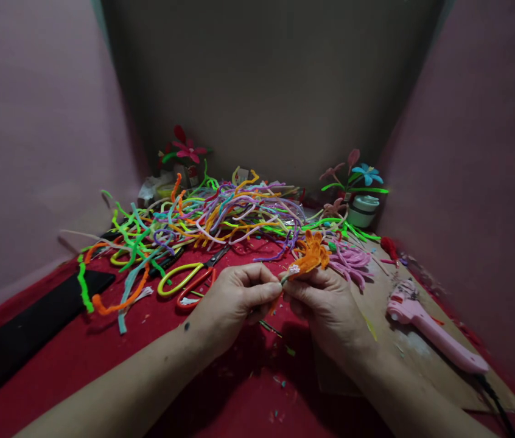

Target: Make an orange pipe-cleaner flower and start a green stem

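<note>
You hold the orange pipe-cleaner flower (311,252) in front of you, above the red cloth (248,389), its petals tipped up and to the right. Your left hand (234,295) has thumb and forefinger pinched together at the green stem (283,280), just below the bloom. Your right hand (330,304) grips at the same spot, thumb and fingertips closed on the stem, with the orange petals lying over its knuckles. Scissors (206,266) with yellow and red handles lie near your left hand. Behind both hands spreads a tangled heap of pipe cleaners (239,210). To your right, a pink glue gun (435,333) rests on a brown board (449,386).
</note>
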Demonstrator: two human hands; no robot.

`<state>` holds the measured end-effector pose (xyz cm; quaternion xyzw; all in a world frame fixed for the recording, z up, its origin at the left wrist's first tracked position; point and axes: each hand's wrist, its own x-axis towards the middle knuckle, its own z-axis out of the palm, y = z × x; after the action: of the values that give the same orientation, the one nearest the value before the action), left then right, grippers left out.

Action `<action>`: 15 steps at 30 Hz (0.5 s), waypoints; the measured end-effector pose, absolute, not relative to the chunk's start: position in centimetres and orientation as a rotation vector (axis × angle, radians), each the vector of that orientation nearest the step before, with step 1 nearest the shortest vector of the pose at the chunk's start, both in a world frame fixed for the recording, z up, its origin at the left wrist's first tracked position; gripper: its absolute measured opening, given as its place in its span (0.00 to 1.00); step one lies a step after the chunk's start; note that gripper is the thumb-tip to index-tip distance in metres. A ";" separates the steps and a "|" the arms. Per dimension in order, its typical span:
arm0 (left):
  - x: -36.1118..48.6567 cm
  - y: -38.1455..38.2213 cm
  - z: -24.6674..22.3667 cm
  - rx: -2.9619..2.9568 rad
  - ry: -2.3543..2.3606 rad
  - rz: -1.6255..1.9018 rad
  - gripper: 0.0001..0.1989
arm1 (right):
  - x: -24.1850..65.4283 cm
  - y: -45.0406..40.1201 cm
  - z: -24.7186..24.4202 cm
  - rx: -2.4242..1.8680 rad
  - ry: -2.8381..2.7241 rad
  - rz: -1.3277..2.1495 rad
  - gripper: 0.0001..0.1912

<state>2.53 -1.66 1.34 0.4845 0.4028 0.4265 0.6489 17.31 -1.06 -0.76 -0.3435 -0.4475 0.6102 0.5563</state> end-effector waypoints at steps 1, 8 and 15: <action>2.5 -1.6 1.2 1.098 0.912 0.963 0.10 | 17.3 -1.0 -0.8 -0.804 -1.051 1.461 0.05; 2.5 -1.6 0.7 1.128 0.878 0.960 0.10 | 17.1 -0.9 -1.0 -0.764 -1.035 1.488 0.04; 3.3 -2.5 1.5 1.361 1.077 1.117 0.05 | 16.9 -0.9 -1.0 -0.775 -0.991 1.457 0.05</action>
<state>3.27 -2.50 1.48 0.5660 0.4478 0.4645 0.5132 16.86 -0.89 -1.01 -0.3302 -0.4226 0.6213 0.5713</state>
